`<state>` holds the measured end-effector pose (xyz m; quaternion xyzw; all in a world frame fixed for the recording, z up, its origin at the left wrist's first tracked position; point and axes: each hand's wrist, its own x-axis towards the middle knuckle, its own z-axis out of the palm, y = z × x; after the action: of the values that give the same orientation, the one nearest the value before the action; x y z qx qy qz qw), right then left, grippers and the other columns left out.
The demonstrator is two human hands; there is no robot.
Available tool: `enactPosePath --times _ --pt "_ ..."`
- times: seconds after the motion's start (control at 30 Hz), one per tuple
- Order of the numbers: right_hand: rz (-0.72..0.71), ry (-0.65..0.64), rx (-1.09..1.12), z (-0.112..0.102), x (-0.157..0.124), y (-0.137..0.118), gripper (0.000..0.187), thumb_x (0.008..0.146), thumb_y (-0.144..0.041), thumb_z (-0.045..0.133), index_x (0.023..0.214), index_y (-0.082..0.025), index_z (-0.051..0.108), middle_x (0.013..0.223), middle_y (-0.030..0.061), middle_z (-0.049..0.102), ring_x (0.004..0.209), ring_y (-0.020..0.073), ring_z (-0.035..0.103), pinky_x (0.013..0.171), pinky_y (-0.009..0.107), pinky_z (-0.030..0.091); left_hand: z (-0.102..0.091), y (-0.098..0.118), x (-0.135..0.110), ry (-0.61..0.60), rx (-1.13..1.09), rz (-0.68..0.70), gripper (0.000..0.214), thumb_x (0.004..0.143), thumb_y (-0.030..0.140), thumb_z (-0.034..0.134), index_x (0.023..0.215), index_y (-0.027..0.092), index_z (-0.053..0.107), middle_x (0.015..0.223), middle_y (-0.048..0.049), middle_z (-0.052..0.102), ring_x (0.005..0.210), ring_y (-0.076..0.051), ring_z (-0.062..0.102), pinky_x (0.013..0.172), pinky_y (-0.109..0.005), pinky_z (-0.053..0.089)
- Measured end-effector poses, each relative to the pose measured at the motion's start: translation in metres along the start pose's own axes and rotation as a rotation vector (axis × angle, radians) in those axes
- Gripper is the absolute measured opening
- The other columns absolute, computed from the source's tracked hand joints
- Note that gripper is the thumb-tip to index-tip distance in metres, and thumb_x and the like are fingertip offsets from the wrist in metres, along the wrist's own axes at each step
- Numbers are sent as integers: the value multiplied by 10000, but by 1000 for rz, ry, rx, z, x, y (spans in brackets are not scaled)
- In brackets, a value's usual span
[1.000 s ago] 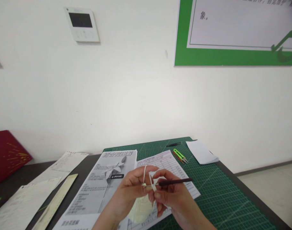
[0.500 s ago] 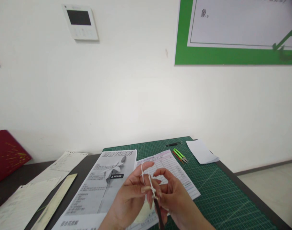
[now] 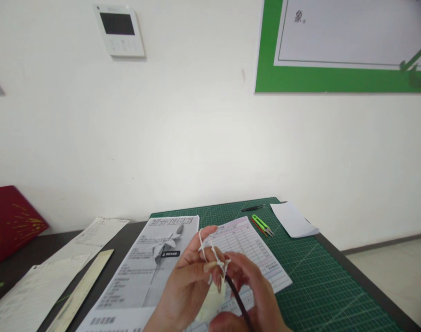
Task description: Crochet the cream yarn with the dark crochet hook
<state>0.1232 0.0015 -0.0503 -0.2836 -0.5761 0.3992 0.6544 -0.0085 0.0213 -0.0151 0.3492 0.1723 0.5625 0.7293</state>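
My left hand [image 3: 190,281] is closed in a pinch on a small white folded paper piece [image 3: 215,263], with thin white loops of it curling over my raised forefinger. My right hand [image 3: 252,295] sits close beside it, fingers closed around a thin dark stick-like tool [image 3: 238,304] whose tip touches the paper at the pinch. Both hands hover over the printed sheets near the table's front edge. A pale cream part of the paper piece [image 3: 212,302] hangs below my left fingers.
A green cutting mat [image 3: 317,286] covers the right of the dark table. On it lie a black-and-white instruction sheet [image 3: 144,272], a pink form [image 3: 252,253], green snips [image 3: 262,224], a dark pen [image 3: 252,208] and white paper [image 3: 293,220]. Papers, a ruler [image 3: 81,290] and a red board [image 3: 10,221] lie left.
The dark tool swung from pointing right to pointing down toward me. My right hand dropped lower in the view; the paper loops shifted slightly left on my left forefinger.
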Motion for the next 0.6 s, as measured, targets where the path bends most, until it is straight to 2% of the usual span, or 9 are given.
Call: enactPosePath --times 0.07,0.1,0.13,0.2,0.27,0.33,0.4,0.5,0.6 --pt "-128 31 7 -3 -1 -4 638 485 -200 871 1074 -324 658 724 31 666 597 191 538 548 313 449 0 0 0 -30 20 21 474 690 84 627 1138 235 591 580 17 620 606 -126 553 707 -292 431" --pt "-139 45 30 -4 0 -6 485 563 -227 832 1020 -314 691 698 39 658 582 190 533 536 317 445 -1 0 1 -37 28 30 484 696 83 623 1154 236 582 576 19 625 619 -126 558 775 -315 422" --pt "-114 56 65 -5 1 -9 323 638 -250 782 952 -295 722 674 47 651 562 185 536 519 317 444 -2 0 1 -39 36 41 495 700 80 619 1167 237 574 577 21 629 630 -126 561 829 -332 404" --pt "33 88 166 -6 4 -12 97 718 -281 716 803 -254 753 642 53 656 522 169 565 482 299 457 -2 0 1 -44 48 52 513 706 78 612 1189 243 556 577 21 630 633 -127 563 842 -336 398" --pt "231 129 324 -6 8 -13 94 697 -310 742 734 -224 753 626 49 687 495 151 602 470 271 490 -2 0 0 -41 48 46 510 714 86 606 1193 248 546 588 13 627 629 -136 560 748 -312 426" --pt "411 160 513 -6 11 -13 164 647 -312 788 769 -210 748 617 42 719 489 135 633 477 240 524 1 1 -1 -34 36 41 491 720 96 602 1182 251 545 602 6 622 597 -137 543 636 -285 428" --pt "535 160 669 -6 13 -12 196 634 -272 805 800 -189 741 622 43 737 497 118 653 484 202 542 4 2 -3 -23 21 37 478 726 99 599 1174 254 542 619 2 616 575 -131 528 593 -276 419" --pt "636 121 817 -7 14 -9 177 650 -198 800 809 -156 735 642 50 747 517 97 672 501 156 554 6 2 -4 -16 8 29 481 719 89 605 1164 259 543 628 3 603 579 -126 528 584 -267 413" --pt "657 85 919 -7 13 -4 152 688 -178 774 829 -141 730 658 53 750 529 88 680 529 149 567 5 2 -4 -16 -5 50 480 699 78 620 1145 247 562 633 5 594 557 -110 514 550 -237 394"
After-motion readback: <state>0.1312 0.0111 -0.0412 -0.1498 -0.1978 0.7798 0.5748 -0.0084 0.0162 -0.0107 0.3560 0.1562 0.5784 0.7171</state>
